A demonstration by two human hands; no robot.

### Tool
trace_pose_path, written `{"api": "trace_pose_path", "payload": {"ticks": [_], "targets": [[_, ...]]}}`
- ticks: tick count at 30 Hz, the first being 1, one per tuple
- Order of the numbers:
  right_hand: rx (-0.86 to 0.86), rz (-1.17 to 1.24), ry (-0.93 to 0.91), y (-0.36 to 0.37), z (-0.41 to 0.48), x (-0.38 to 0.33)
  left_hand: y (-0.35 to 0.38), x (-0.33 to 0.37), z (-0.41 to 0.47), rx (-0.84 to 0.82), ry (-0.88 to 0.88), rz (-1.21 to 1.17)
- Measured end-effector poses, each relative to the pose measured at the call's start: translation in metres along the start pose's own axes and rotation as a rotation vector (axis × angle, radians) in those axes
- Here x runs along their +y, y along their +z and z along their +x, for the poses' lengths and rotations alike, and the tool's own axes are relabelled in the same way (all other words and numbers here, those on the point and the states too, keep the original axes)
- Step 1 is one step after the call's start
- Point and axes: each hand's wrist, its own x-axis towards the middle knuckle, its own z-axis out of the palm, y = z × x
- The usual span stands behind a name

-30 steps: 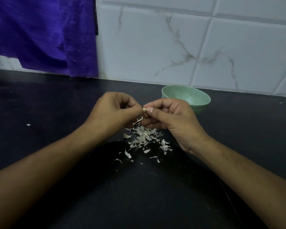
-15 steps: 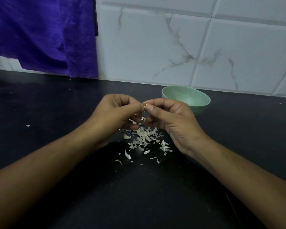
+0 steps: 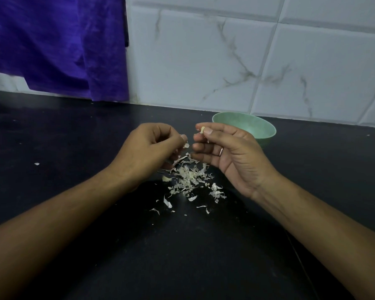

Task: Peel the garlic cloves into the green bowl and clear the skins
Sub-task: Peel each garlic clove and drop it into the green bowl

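My right hand (image 3: 230, 156) pinches a small pale garlic clove (image 3: 202, 129) between thumb and forefinger, just left of the green bowl (image 3: 261, 128). My left hand (image 3: 149, 148) is a short gap away with its fingers curled, and a scrap of skin (image 3: 186, 145) sits at its fingertips. A heap of garlic skins (image 3: 191, 178) lies on the black counter under and in front of both hands. What the bowl holds is hidden by my right hand.
The black counter (image 3: 74, 137) runs back to a white marbled tile wall (image 3: 225, 61). A purple cloth (image 3: 59, 44) hangs at the back left. One stray skin flake (image 3: 37, 163) lies far left on the counter.
My hands, joined at the clove before, have drawn apart. The clove stays in my right hand and a piece of skin has come away at my left fingertips.
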Motion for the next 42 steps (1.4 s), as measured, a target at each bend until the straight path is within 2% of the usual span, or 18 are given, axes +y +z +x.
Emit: {"api": "trace_pose_path", "payload": {"ticks": [12, 17, 20, 24, 32, 35, 38, 42], "targets": [[-0.002, 0.01, -0.004, 0.002, -0.001, -0.005, -0.009, -0.007, 0.005, 0.007, 0.071, 0.101], [0.015, -0.107, -0.14, -0.007, 0.003, -0.021, -0.008, -0.006, 0.006, -0.012, 0.081, 0.099], [0.101, -0.261, -0.309, -0.024, 0.009, -0.037, -0.008, -0.008, 0.007, -0.025, 0.096, 0.108], [0.317, -0.639, -0.502, -0.056, 0.018, -0.054, -0.007, -0.006, 0.005, -0.04, 0.107, 0.129], [0.433, -0.983, -0.466, -0.087, 0.028, -0.046, -0.006, -0.005, 0.005, -0.046, 0.092, 0.133], [0.461, -0.973, -0.44, -0.092, 0.03, -0.045, -0.006, -0.005, 0.005, -0.045, 0.084, 0.139], [0.47, -0.852, -0.482, -0.09, 0.029, -0.051, -0.008, -0.003, 0.005, -0.042, 0.081, 0.155], [0.341, -0.742, -0.528, -0.064, 0.019, -0.056, -0.01, -0.001, 0.006, -0.02, 0.09, 0.186]]}}
